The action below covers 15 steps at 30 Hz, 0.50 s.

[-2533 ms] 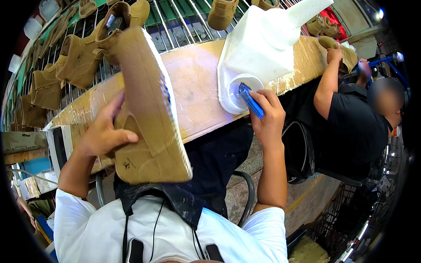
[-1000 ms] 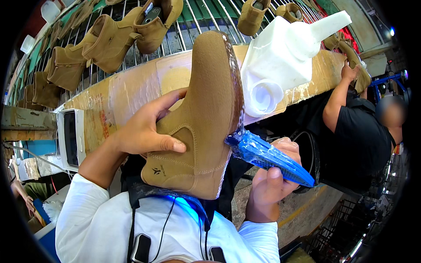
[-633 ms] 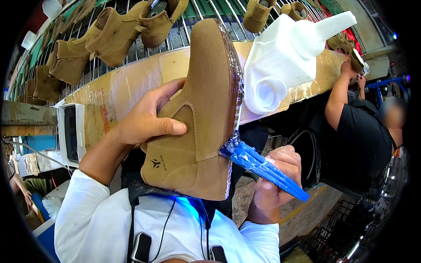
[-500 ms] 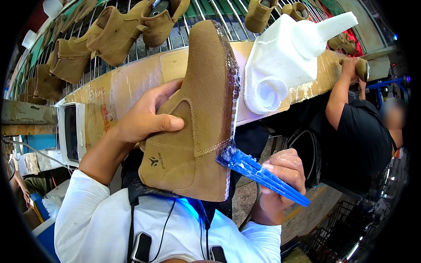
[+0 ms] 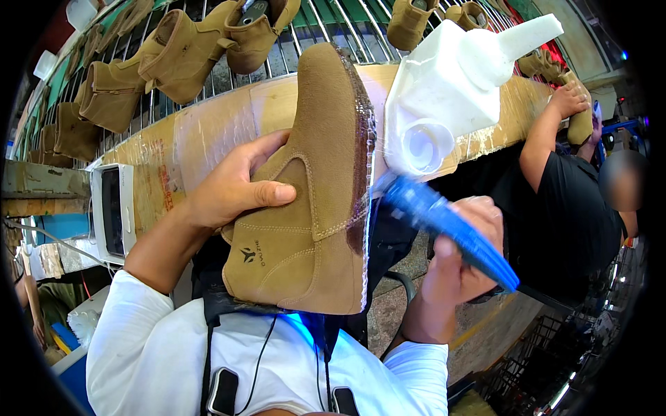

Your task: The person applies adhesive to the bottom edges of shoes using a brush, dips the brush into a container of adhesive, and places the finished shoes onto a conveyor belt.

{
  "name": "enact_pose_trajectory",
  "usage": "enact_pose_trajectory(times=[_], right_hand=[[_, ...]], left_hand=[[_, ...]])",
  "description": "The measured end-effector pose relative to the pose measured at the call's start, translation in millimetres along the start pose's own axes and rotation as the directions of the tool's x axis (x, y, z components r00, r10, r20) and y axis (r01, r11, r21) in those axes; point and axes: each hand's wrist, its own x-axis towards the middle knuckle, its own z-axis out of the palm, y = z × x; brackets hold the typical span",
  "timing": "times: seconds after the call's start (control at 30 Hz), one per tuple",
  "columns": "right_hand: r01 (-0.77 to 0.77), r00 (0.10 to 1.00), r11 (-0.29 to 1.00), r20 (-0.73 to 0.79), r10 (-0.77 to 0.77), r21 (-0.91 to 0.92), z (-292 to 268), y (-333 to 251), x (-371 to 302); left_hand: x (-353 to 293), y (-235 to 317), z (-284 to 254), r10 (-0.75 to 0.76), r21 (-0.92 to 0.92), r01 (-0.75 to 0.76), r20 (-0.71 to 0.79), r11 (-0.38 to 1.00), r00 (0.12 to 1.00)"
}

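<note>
My left hand point(image 5: 243, 182) grips a tan suede ankle boot point(image 5: 291, 215) around its opening, thumb lying on the side. The boot's toe points away from me, and its bottom edge faces right. A dark, wet, glossy band point(image 5: 361, 139) runs along that edge from the toe to near the heel. In the closed fingers of my right hand point(image 5: 466, 253) is a blue brush point(image 5: 444, 218), smeared by motion. The brush's bristle end is apart from the boot, just below the round cup-like mouth point(image 5: 424, 149) of a white plastic bottle point(image 5: 444, 87). White residue marks my right fingers.
The bottle stands on a cardboard-covered bench edge point(image 5: 215, 114). Beyond, several tan boots point(image 5: 184, 55) rest on a metal rod rack point(image 5: 305, 28). A white-framed box point(image 5: 114, 211) sits at the left. At the right, a person in black point(image 5: 569, 215) handles another boot point(image 5: 581, 114).
My right hand has moved the brush off the boot's edge, up and right to below the bottle's cup. The boot has hardly moved. The other person's boot has turned.
</note>
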Motion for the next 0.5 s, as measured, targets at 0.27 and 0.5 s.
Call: enact_pose_trajectory(times=[0.27, 0.5], right_hand=[[-0.242, 0.967, 0.954, -0.131, 0.221, -0.176, -26.8, 87.8, -13.4], [-0.101, 0.972, 0.871, 0.138, 0.189, -0.480, -23.4, 95.1, -6.1]], left_hand=[[2.6, -8.7, -7.9, -0.038, -0.058, 0.031, -0.131, 0.998, 0.991], [7.2, -11.5, -14.1, -0.076, -0.093, 0.063, -0.145, 0.994, 0.987]])
